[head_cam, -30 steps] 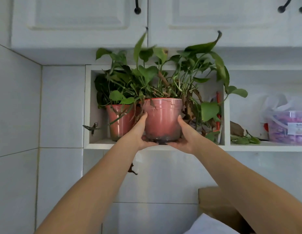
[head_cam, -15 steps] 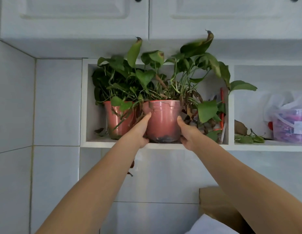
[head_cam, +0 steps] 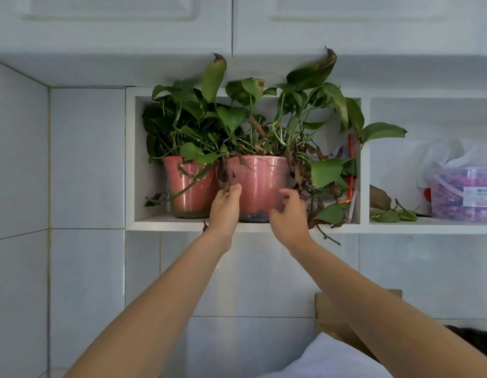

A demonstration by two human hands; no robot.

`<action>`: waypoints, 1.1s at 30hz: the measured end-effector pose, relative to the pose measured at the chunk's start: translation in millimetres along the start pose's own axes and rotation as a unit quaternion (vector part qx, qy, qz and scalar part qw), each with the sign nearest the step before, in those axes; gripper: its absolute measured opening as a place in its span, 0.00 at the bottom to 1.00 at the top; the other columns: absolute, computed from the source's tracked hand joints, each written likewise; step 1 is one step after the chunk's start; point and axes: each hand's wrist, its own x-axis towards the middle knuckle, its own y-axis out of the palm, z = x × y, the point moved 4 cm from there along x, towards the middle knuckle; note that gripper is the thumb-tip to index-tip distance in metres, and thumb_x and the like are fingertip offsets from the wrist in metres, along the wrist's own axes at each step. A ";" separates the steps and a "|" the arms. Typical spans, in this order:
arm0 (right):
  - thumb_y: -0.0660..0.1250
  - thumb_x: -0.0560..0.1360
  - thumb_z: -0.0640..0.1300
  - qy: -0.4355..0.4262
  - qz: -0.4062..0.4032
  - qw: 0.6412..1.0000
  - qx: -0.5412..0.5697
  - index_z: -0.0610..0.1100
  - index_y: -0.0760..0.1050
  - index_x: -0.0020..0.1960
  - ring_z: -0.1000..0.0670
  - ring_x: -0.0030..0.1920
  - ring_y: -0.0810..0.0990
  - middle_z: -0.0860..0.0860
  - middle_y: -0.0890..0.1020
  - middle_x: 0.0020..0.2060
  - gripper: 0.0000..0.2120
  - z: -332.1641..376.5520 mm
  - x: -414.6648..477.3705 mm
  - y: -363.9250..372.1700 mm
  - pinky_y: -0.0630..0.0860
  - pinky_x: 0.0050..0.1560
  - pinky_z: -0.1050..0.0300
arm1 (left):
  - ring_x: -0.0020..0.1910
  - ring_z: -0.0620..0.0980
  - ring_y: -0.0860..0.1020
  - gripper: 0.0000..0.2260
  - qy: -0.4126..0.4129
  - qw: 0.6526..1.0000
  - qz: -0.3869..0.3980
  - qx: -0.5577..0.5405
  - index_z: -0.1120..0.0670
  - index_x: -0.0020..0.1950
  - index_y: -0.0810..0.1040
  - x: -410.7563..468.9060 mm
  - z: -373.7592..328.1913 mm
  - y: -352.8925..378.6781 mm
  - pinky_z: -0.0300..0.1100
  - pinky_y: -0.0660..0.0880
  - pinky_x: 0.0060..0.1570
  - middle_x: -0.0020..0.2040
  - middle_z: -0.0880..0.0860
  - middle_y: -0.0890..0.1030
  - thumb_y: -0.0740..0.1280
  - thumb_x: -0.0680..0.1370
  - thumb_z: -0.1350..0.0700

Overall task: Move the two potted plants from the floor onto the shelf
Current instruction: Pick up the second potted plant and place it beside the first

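Two pink plastic pots of green pothos stand side by side in the white shelf niche [head_cam: 182,225]. The left pot [head_cam: 189,186] sits deeper in the niche. The right pot [head_cam: 260,184] rests on the shelf near its front edge. My left hand [head_cam: 225,208] is at the right pot's left side, fingers loosely spread and just touching or barely off it. In front of the pot's lower right side hovers my right hand [head_cam: 290,214], fingers curled apart and holding nothing.
Cabinet doors [head_cam: 231,23] hang right above the niche; tall leaves reach their underside. A divider [head_cam: 364,159] separates a right compartment holding a clear tub [head_cam: 463,195], a plastic bag and fallen leaves. Red-edged packets [head_cam: 351,170] lean beside the right pot. A cardboard box [head_cam: 329,320] sits below.
The right pot has gone from being held at the shelf edge to standing on the shelf. Both hands have loosened off its sides and opened.
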 end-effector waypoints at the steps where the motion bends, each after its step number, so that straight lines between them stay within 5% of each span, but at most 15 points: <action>1: 0.63 0.73 0.35 -0.019 0.002 1.000 -0.008 0.45 0.64 0.69 0.53 0.49 0.72 0.47 0.68 0.61 0.26 -0.1 -3.4 1.3 0.71 0.52 0.63 | 0.67 0.50 0.72 0.18 0.000 1.000 0.011 -0.001 0.48 0.66 0.72 -2.7 0.1 2.7 0.54 0.66 0.71 0.65 0.47 0.76 0.59 0.78 0.43; 3: 0.63 0.72 0.37 -0.029 0.010 1.000 -0.002 0.46 0.64 0.70 0.57 0.47 0.73 0.47 0.70 0.62 0.27 1.0 -6.1 2.0 0.70 0.49 0.66 | 0.71 0.52 0.69 0.26 -0.016 1.000 0.014 -0.001 0.49 0.73 0.68 -3.6 0.9 6.2 0.55 0.63 0.73 0.72 0.50 0.72 0.55 0.78 0.39; 5: 0.63 0.72 0.38 -0.004 0.031 0.999 0.016 0.46 0.64 0.71 0.50 0.54 0.76 0.45 0.72 0.65 0.27 0.5 -2.1 1.2 0.74 0.59 0.55 | 0.71 0.52 0.68 0.28 -0.031 0.999 0.011 -0.008 0.48 0.75 0.67 -1.0 1.0 7.3 0.55 0.61 0.73 0.73 0.51 0.70 0.52 0.78 0.37; 7: 0.62 0.73 0.38 0.021 0.060 0.998 0.000 0.46 0.62 0.73 0.46 0.59 0.76 0.44 0.73 0.66 0.29 0.3 2.9 -0.9 0.73 0.63 0.49 | 0.65 0.50 0.73 0.26 -0.041 0.998 0.026 -0.036 0.50 0.71 0.72 3.1 0.2 7.9 0.51 0.63 0.72 0.66 0.51 0.75 0.50 0.80 0.39; 10: 0.61 0.73 0.37 0.020 0.099 0.994 -0.036 0.45 0.59 0.75 0.49 0.53 0.75 0.47 0.77 0.60 0.32 0.1 8.9 -1.7 0.71 0.53 0.57 | 0.52 0.46 0.76 0.18 -0.052 0.996 0.055 -0.054 0.51 0.61 0.76 12.0 -2.9 10.9 0.48 0.67 0.66 0.51 0.48 0.80 0.52 0.80 0.45; 15: 0.63 0.73 0.40 0.007 0.154 0.985 -0.078 0.45 0.60 0.74 0.50 0.52 0.73 0.49 0.75 0.53 0.31 0.0 17.8 4.2 0.67 0.50 0.58 | 0.59 0.50 0.75 0.12 -0.027 0.993 0.086 0.071 0.48 0.59 0.75 16.2 -4.2 13.9 0.47 0.69 0.64 0.62 0.53 0.77 0.60 0.77 0.51; 20: 0.63 0.72 0.44 0.017 0.171 0.980 -0.101 0.45 0.62 0.73 0.45 0.57 0.74 0.47 0.77 0.58 0.30 -0.4 29.6 9.6 0.69 0.54 0.56 | 0.70 0.57 0.68 0.32 0.010 0.963 0.082 0.255 0.46 0.75 0.64 17.3 -2.1 20.0 0.51 0.64 0.70 0.72 0.55 0.66 0.65 0.71 0.51; 24: 0.62 0.74 0.44 0.039 0.181 0.972 -0.146 0.40 0.48 0.78 0.41 0.65 0.72 0.41 0.73 0.67 0.37 -1.7 30.1 12.9 0.68 0.55 0.58 | 0.71 0.58 0.66 0.32 0.010 0.953 0.072 0.295 0.47 0.77 0.59 19.7 -0.1 20.6 0.50 0.63 0.67 0.73 0.56 0.63 0.65 0.73 0.51; 28: 0.61 0.75 0.40 0.040 0.157 0.980 -0.114 0.38 0.62 0.73 0.42 0.65 0.72 0.41 0.74 0.66 0.27 7.2 22.9 3.4 0.67 0.57 0.57 | 0.62 0.51 0.73 0.22 0.038 0.949 0.120 0.290 0.49 0.70 0.71 5.0 -12.4 21.8 0.43 0.68 0.58 0.66 0.51 0.76 0.63 0.75 0.54; 31: 0.62 0.75 0.40 0.032 0.128 0.984 -0.122 0.35 0.70 0.66 0.41 0.61 0.75 0.40 0.78 0.61 0.20 22.3 15.0 -9.7 0.70 0.59 0.51 | 0.64 0.52 0.73 0.19 0.031 0.923 0.170 0.344 0.51 0.69 0.72 -10.3 -22.1 22.6 0.44 0.67 0.57 0.60 0.48 0.75 0.60 0.78 0.52; 33: 0.61 0.75 0.40 0.023 0.140 0.980 -0.139 0.36 0.76 0.59 0.44 0.55 0.76 0.41 0.80 0.55 0.15 36.2 6.2 -17.7 0.72 0.57 0.52 | 0.54 0.52 0.75 0.13 0.030 0.905 0.187 0.381 0.54 0.57 0.78 -19.4 -29.2 21.8 0.45 0.69 0.53 0.52 0.51 0.77 0.60 0.78 0.50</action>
